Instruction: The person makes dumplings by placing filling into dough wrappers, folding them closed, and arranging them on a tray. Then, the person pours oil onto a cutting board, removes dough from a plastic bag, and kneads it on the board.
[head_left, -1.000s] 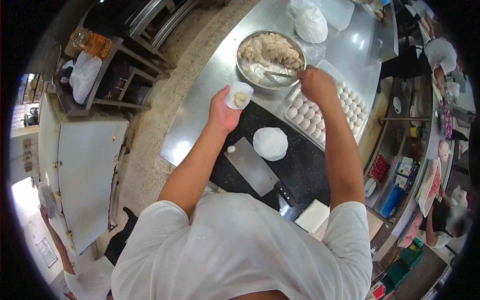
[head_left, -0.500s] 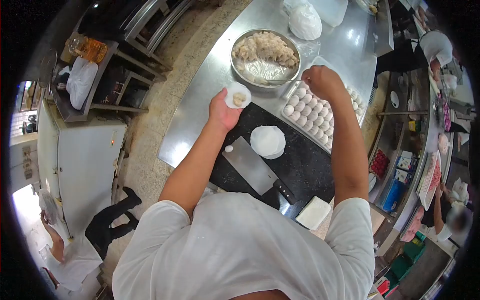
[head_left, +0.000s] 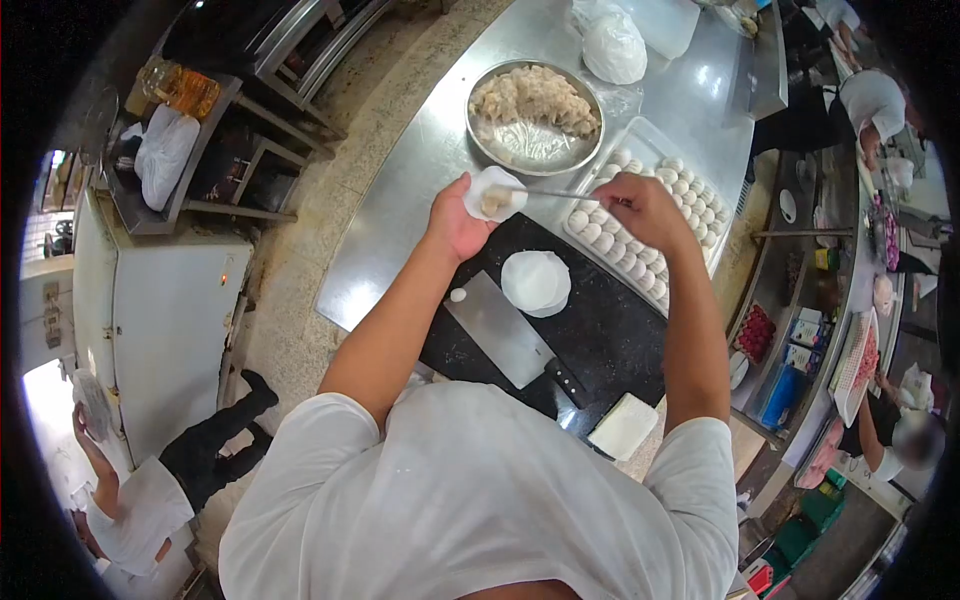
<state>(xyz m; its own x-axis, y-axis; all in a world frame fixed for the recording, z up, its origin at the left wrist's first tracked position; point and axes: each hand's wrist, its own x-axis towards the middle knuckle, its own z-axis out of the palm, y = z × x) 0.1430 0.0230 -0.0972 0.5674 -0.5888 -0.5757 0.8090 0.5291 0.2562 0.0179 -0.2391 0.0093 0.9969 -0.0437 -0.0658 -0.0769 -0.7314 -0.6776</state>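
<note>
A round white wrapper (head_left: 509, 183) with a lump of filling (head_left: 493, 202) on it rests in my left hand (head_left: 459, 222). My right hand (head_left: 643, 212) is closed on a thin metal spatula (head_left: 555, 193), whose tip touches the filling. Behind them stands a metal bowl (head_left: 602, 133) partly full of pale filling (head_left: 535, 98). To the right a clear tray (head_left: 640, 128) holds rows of round white dumplings (head_left: 640, 243). A stack of wrappers (head_left: 536, 283) and a cleaver (head_left: 505, 330) lie on the black board (head_left: 610, 330), with a small white ball (head_left: 458, 295) by the blade.
A white block (head_left: 624, 427) sits at the board's near corner. A plastic bag (head_left: 612, 48) is on the metal table (head_left: 375, 215) beyond the bowl. One person (head_left: 140, 515) is at the lower left; other people (head_left: 872, 105) are at the right.
The spatula in my right hand has moved from the bowl to the wrapper. My left hand has shifted slightly right. The person at the lower left has moved further into view.
</note>
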